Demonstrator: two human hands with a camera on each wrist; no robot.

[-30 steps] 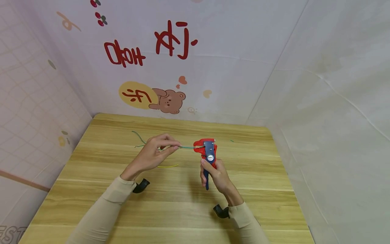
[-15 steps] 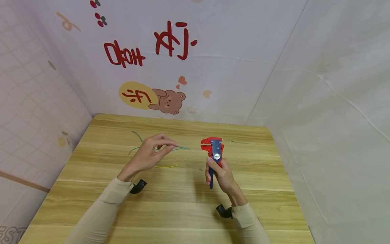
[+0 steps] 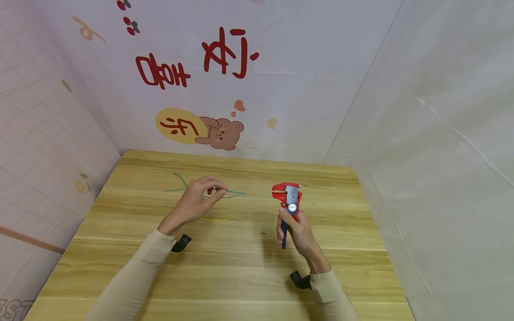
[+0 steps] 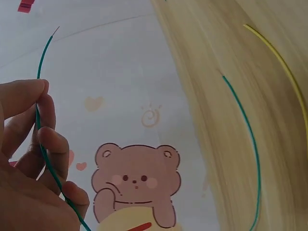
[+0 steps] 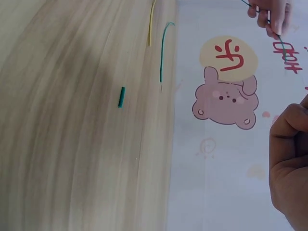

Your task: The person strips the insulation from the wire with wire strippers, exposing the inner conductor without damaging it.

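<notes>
My left hand (image 3: 196,197) pinches a green wire (image 4: 44,57) between thumb and index finger. Its upper end is stripped, with a thin bare strand showing in the left wrist view. Over the table's right half, my right hand (image 3: 298,232) grips a red and blue wire stripper (image 3: 291,196) by its handles. The tool's jaws point left, apart from the wire, and nothing shows between them. In the right wrist view the stripper is out of sight. A second green wire (image 4: 255,144), also bare at its tip, lies on the table beneath my left hand.
A yellow wire (image 3: 220,219) lies in front of the green one. One short piece of green insulation (image 5: 121,97) sits mid-table, and another offcut (image 3: 305,185) lies near the back. Walls enclose the table (image 3: 225,285) at the back and sides.
The green wire's end, earlier in the stripper's jaws, is now out of them. The stripper has moved right. A small green insulation piece has dropped onto the table below.
</notes>
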